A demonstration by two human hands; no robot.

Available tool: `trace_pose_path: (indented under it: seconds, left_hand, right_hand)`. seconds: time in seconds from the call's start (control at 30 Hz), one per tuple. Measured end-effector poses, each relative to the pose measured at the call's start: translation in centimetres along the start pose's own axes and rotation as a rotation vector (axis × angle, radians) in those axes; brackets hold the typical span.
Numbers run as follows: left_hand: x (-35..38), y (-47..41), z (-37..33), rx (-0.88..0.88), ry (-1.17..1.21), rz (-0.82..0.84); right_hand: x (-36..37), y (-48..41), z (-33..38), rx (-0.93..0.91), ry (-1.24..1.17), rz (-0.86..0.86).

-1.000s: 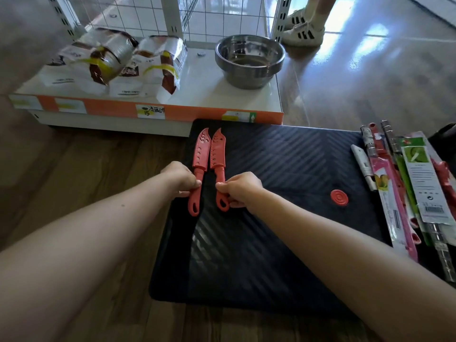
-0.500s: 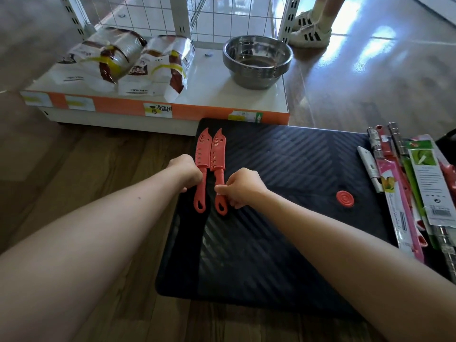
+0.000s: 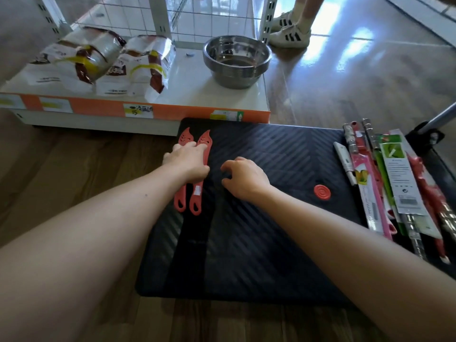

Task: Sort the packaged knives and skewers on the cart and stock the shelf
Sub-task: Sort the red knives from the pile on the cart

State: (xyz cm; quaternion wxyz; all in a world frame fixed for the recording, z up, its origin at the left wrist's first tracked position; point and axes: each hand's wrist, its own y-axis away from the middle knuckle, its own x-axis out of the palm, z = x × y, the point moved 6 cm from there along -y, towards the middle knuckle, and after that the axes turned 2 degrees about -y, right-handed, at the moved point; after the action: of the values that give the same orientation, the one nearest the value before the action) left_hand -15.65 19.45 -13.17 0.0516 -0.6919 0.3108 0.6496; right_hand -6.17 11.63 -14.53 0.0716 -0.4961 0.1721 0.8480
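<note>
Two red plastic knives [image 3: 196, 201] lie side by side at the left end of the black ribbed cart deck [image 3: 271, 243], tips pointing toward the shelf. My left hand [image 3: 187, 161] lies flat across both of them, fingers reaching over the blades. My right hand [image 3: 244, 178] hovers just right of the knives with fingers loosely curled and holds nothing. A pile of packaged knives and skewers [image 3: 394, 183] in pink, green and red cards lies along the deck's right edge, with a white sheathed knife [image 3: 345, 161] beside it.
A small red disc [image 3: 322, 192] sits on the deck right of my right hand. Behind the cart is the low white shelf base [image 3: 192, 77] holding several food bags [image 3: 98, 62] and a steel bowl [image 3: 237, 60]. Another person's feet [image 3: 291, 33] stand beyond the shelf.
My left hand slid from the left knife's handle forward onto both knives. My right hand let go of the right knife's handle and drew away to the right. The knives now lie closer together.
</note>
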Motion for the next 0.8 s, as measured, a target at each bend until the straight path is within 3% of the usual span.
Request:
trace_pose_path:
  seconds: [0.4, 0.57, 0.67, 0.8]
  left_hand:
    - [1.7, 1.2, -18.9, 0.324, 0.060, 0.037]
    - [3.8, 2.3, -25.0, 0.452, -0.059, 0.015]
    - [5.0, 3.1, -28.7, 0.632, -0.185, -0.039]
    - [6.7, 4.1, -31.8, 0.869, -0.361, -0.091]
  right_hand:
    - [-9.1, 7.1, -17.3, 0.366, 0.178, -0.004]
    - [-13.5, 11.1, -24.5, 0.517, 0.160, -0.159]
    - [-15.4, 12.6, -27.5, 0.587, 0.146, -0.250]
    - [-16.0, 13.1, -29.9, 0.620, 0.142, -0.249]
